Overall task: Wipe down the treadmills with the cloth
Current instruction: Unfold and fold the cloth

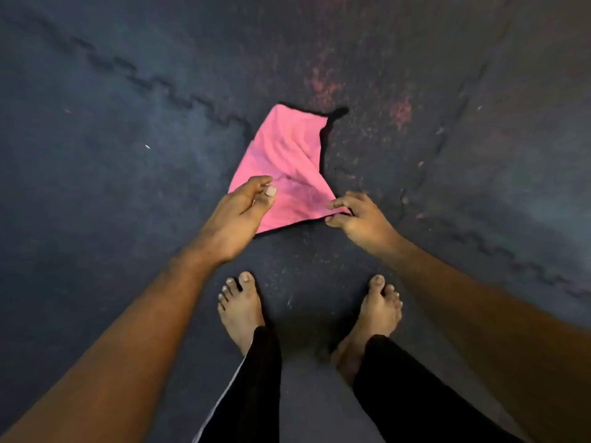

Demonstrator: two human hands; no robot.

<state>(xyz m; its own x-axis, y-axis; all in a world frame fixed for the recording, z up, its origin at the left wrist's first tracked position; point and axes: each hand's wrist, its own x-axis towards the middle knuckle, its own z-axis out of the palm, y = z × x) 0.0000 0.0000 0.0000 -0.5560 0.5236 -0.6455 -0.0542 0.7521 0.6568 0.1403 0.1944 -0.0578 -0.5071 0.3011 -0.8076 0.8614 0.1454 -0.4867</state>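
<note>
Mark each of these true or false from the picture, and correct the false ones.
1. The cloth is pink. True.
2. The cloth lies on a treadmill belt. False: it lies on a dark speckled floor mat; no treadmill is in view.
3. The person wears shoes. False: the feet are bare.
4. Both hands are at the cloth's near side. True: the left hand is over its left corner, and the right hand pinches its right corner.
5. The cloth is folded into a neat square. False: it is rumpled and roughly triangular.
</note>
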